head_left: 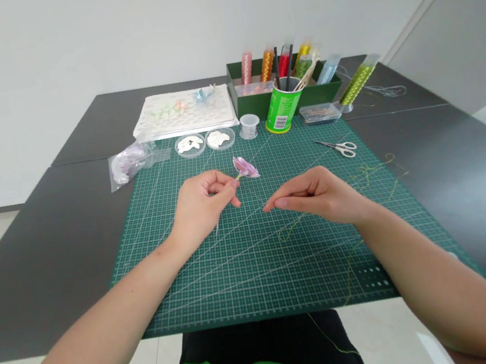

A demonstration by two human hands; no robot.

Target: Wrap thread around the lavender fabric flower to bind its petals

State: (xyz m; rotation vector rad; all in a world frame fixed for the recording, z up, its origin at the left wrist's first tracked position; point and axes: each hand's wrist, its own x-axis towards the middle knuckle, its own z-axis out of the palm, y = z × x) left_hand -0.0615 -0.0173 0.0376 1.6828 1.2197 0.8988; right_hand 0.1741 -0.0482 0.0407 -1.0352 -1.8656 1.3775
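Note:
My left hand (208, 196) pinches the thin stem of a small pale purple artificial flower (245, 167) between thumb and fingers, its bloom tilted to the right above the green cutting mat (240, 281). To the right of it, my right hand (310, 196) is closed, thumb against fingertips. Whatever those fingertips hold, if anything, is too fine to make out. Loose yellow-green thread (291, 229) lies on the mat below the right hand, and more strands show beyond the right wrist and over the table's front edge.
White-handled scissors (345, 148) lie at the mat's right. Along the back stand two dishes of white pieces (191, 145), a lidded round container (249, 127), a green can (283, 108) and a dark green box (240, 105) of thread spools. A plastic bag (127, 163) is at left.

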